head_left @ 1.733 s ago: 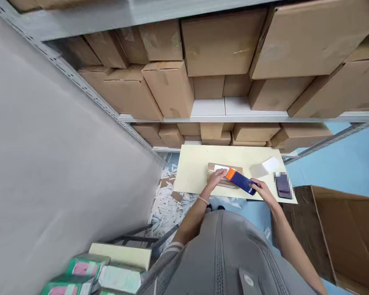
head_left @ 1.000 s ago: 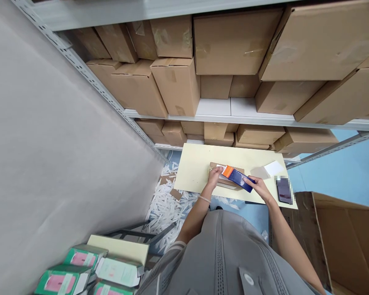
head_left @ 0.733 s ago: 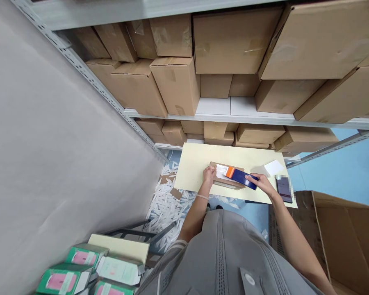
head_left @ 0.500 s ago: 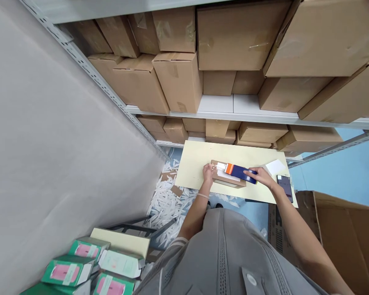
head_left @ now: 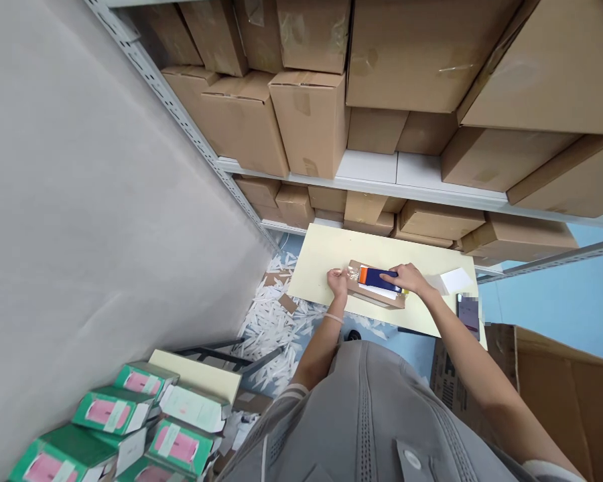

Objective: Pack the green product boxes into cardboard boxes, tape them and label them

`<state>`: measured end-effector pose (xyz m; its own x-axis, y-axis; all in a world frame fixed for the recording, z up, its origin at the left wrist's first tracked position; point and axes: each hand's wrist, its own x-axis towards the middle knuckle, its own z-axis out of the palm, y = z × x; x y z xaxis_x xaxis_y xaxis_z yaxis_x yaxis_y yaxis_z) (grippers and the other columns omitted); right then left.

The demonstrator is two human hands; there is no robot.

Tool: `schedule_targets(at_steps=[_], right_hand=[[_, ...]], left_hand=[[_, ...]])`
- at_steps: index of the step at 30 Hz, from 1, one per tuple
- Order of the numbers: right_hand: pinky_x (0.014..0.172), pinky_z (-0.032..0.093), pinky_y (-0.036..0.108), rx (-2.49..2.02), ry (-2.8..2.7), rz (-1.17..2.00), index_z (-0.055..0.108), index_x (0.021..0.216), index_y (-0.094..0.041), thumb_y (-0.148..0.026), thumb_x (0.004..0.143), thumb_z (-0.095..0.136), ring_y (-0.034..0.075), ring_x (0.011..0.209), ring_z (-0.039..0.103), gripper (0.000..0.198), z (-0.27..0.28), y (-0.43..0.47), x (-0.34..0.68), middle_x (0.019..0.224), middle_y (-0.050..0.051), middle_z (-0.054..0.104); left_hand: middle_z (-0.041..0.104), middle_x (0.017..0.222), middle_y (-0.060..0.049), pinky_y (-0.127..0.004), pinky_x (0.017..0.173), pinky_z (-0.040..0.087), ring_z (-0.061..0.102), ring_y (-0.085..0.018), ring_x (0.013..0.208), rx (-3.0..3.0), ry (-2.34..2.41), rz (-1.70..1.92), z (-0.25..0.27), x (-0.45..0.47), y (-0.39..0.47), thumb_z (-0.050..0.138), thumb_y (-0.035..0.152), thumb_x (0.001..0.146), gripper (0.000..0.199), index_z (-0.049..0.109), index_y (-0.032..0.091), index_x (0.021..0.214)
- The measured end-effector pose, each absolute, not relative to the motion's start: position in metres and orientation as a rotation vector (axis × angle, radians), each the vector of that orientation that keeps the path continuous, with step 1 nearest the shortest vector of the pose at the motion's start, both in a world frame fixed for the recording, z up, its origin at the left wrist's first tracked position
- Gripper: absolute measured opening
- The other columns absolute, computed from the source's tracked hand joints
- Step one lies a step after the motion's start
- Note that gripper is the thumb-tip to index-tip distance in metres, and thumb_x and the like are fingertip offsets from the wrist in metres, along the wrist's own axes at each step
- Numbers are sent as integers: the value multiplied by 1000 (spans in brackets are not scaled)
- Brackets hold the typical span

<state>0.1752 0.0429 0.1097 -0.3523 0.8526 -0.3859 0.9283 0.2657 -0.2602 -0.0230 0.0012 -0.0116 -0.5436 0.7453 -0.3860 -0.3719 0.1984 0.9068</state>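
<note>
A small brown cardboard box [head_left: 382, 300] lies on the pale yellow tabletop, with a white sheet [head_left: 376, 290] on top of it. My right hand [head_left: 411, 278] grips a flat dark-blue box with an orange end [head_left: 374, 278], which lies over the cardboard box and the sheet. Clear, shiny film [head_left: 353, 272] shows at the cardboard box's left end. Beside that end is my left hand [head_left: 338, 282], its fingers curled closed near the film; what they pinch is too small to make out.
The pale yellow table [head_left: 321, 254] bears a white paper stack [head_left: 455, 281] and a phone [head_left: 468, 313]. Shelves of cardboard boxes [head_left: 309, 124] rise behind. An open carton [head_left: 567, 395] stands right, green boxes [head_left: 141, 381] lie lower left, and paper strips [head_left: 269, 328] litter the floor.
My right hand has brought the dark-blue box left and down onto the cardboard box. My left hand stays beside the box's left end. The view has shifted slightly.
</note>
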Motion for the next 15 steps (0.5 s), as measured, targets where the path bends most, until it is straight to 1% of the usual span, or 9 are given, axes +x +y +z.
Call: schedule_targets(at_steps=[3,7,11,15], right_hand=[[80,42,33,1651,2333,-612,73,74,-23,-69,89,38,27,82,67,60,112,44,163,72,9,73],[85,41,35,1645,2284,-599,76,81,-21,-68,90,37,27,87,68,61,111,44,160,81,11,75],[91,39,37,1616,2260,-563,77,85,-19,-67,91,35,27,89,68,64,111,44,157,84,13,75],[95,37,39,1644,2263,-533,77,89,-17,-67,92,33,28,92,68,67,111,40,155,87,15,76]], left_hand=[[69,85,-9,-41,83,54,67,-24,91,240,1545,1470,-9,-27,2,76,47,76,33,54,23,76],[71,81,-7,-44,88,53,67,-27,98,115,1560,1342,0,-33,8,78,51,72,33,61,25,83],[70,74,-6,-41,85,53,65,-26,96,103,1640,1290,6,-36,13,80,43,71,31,62,22,84],[69,71,-4,-40,80,55,68,-25,89,94,1706,1282,4,-35,14,80,36,69,27,63,23,85]])
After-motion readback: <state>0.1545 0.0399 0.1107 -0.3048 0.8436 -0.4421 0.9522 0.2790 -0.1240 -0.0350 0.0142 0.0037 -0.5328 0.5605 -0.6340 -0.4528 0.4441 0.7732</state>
